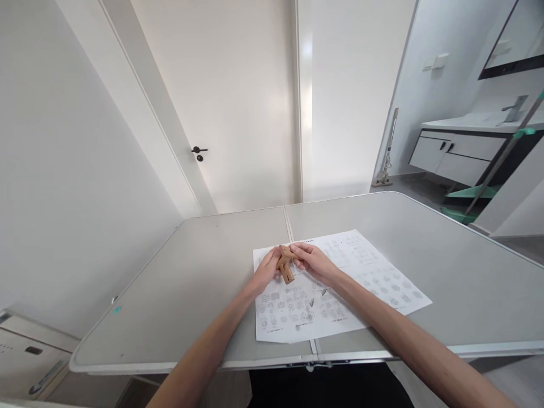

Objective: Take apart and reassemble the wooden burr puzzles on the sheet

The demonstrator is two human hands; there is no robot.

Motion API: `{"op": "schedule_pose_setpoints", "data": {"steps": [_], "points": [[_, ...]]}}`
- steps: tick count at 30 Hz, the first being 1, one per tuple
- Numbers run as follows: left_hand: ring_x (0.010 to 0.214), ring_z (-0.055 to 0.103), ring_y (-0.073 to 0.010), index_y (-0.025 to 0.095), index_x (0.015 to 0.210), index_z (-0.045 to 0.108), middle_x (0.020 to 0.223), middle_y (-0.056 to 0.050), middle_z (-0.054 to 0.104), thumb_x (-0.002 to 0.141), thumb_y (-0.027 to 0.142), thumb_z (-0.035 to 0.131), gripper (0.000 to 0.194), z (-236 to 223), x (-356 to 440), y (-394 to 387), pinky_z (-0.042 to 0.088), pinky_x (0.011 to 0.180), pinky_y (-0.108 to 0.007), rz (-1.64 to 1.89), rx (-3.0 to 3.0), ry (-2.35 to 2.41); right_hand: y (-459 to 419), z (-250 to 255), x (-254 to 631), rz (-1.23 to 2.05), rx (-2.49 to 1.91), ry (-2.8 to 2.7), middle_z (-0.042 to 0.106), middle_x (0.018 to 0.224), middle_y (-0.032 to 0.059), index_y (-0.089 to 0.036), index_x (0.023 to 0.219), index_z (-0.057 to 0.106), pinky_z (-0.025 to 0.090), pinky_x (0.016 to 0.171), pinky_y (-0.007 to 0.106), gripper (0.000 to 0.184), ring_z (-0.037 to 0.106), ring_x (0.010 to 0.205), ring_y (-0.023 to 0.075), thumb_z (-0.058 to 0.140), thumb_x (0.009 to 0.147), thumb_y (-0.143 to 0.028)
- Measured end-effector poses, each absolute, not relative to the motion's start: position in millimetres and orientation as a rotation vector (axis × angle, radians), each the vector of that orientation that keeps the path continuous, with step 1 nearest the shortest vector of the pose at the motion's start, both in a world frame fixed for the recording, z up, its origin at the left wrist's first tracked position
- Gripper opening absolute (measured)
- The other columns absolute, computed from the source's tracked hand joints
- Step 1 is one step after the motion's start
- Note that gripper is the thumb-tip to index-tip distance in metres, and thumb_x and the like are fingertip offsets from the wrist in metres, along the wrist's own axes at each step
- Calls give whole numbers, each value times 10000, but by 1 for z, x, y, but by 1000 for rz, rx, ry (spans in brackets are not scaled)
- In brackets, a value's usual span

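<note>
Between my two hands is a brown wooden interlocking puzzle [286, 265], made of crossed bars, with one bar pointing down toward me. My left hand [268, 268] grips its left side, fingers wrapped round it. On the other side my right hand [312, 260] pinches the right-hand bar. The puzzle is held just above a large white printed sheet [340, 324], which carries rows of small grey diagrams. Some of the puzzle's surface is hidden behind my fingers.
The sheet lies on a grey folding table [178, 294] with a seam down its middle. Beyond stands a white door [238, 102] with a black handle. A sink cabinet [459, 153] is at the right, and a white box [34, 357] sits low at the left.
</note>
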State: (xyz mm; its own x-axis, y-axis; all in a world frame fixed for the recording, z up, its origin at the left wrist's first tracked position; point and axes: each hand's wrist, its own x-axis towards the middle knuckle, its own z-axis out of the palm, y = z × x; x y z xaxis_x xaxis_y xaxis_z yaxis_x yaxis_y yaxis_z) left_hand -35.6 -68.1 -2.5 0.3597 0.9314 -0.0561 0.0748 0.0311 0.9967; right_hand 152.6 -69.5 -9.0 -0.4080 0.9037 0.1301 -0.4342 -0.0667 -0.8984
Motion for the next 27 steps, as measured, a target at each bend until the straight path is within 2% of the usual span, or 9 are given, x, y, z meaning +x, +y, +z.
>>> {"op": "schedule_pose_setpoints", "data": {"steps": [5,8,11,14,17,24,27], "points": [[494,375,-73,174,1058,611,700,20,553,921,753,502,605,-3,-36,-67,232,489,-233,881,1355,988,-67,-16,149,1739,-566,-1105,531,643,-31,-171,947,713,367,549,241,404,418,558,93,778,853,-559],[497,382,-72,173,961,583,680,25,540,933,703,536,533,-3,-36,-65,219,490,-231,939,1312,956,-65,-22,146,1791,-522,-1053,554,689,-15,-165,949,708,388,556,232,397,439,574,87,755,880,-554],[580,494,-96,179,892,545,715,6,580,936,639,581,463,-1,-36,-64,320,536,-228,981,1256,922,-64,-26,146,1827,-534,-1031,586,728,-7,-179,1003,705,401,556,226,375,481,596,90,806,849,-506],[773,616,-144,185,884,530,827,-28,653,914,571,651,406,0,-36,-65,448,700,-255,1017,1208,860,-64,-28,146,1801,-567,-1060,622,749,-7,-199,1078,687,409,564,228,408,510,603,92,835,825,-483],[845,647,-167,185,856,521,863,-43,681,902,534,683,388,1,-37,-65,474,790,-284,1034,1187,781,-64,-27,147,1748,-586,-1089,642,748,-5,-204,1076,666,415,584,236,427,525,613,98,833,818,-500],[863,691,-204,169,855,598,946,-89,735,921,486,684,336,5,-40,-63,498,809,-315,984,1151,685,-65,-29,147,1674,-580,-1186,638,732,-14,-209,1067,652,400,606,261,407,519,626,109,791,852,-526],[908,711,-249,153,962,684,980,-128,750,949,497,643,347,11,-41,-65,514,845,-366,897,1170,623,-65,-29,146,1648,-592,-1199,636,726,-16,-205,1074,654,394,605,272,413,513,615,112,789,852,-526]]}}
